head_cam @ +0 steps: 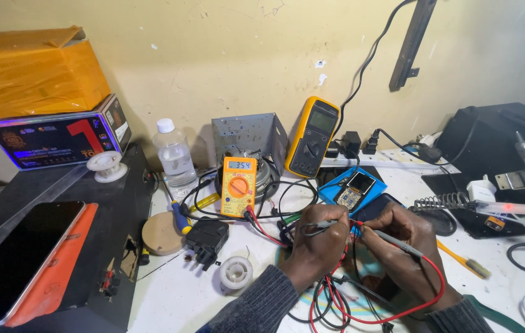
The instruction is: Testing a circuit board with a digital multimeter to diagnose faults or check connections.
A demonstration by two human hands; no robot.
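1. Two hands are working low at the counter's (182, 296) middle: my left hand (315, 246) is pinching a black test probe (317, 227), and my right hand (407, 240) is pinching a red-leaded probe (398, 242).
2. Both probe tips are meeting just in front of a dark phone (378, 206).
3. I am judging the probes light, stiff and slim, best held pen-fashion along the barrel; their red and black leads (361, 308) are limp and are trailing freely.
4. Behind, an orange multimeter (238, 185) is showing a reading; a yellow multimeter (312, 137) is leaning against the wall.
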